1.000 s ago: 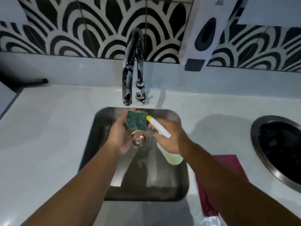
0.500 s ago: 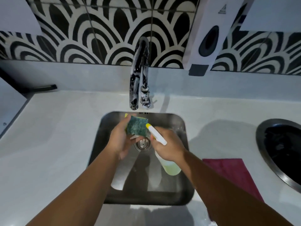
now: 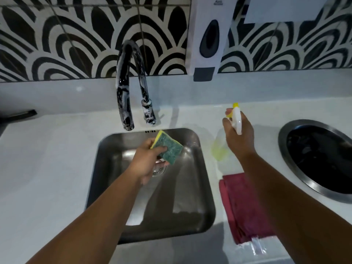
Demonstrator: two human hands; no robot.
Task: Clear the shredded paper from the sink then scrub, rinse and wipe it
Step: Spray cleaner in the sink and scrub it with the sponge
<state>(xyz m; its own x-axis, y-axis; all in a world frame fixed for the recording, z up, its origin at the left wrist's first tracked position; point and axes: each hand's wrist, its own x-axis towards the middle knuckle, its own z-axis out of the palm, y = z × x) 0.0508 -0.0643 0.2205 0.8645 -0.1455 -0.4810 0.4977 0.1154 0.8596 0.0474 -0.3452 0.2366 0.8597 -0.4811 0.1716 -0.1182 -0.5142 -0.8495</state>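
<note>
The sink [image 3: 181,197] looks paper-free; my left hand [image 3: 146,164] clamps fingers [image 3: 161,149] round the sponge [image 3: 170,150], my right hand [image 3: 239,140] round the spray bottle [image 3: 237,121]; scrubbing, rinsing, wiping remain.

A white soap dispenser [image 3: 206,35] hangs at one o'clock on a black-and-white fan-patterned tiled wall [image 3: 76,44]. At three o'clock, a round steel-rimmed opening [image 3: 282,144] is set in the white countertop [image 3: 47,159].
</note>
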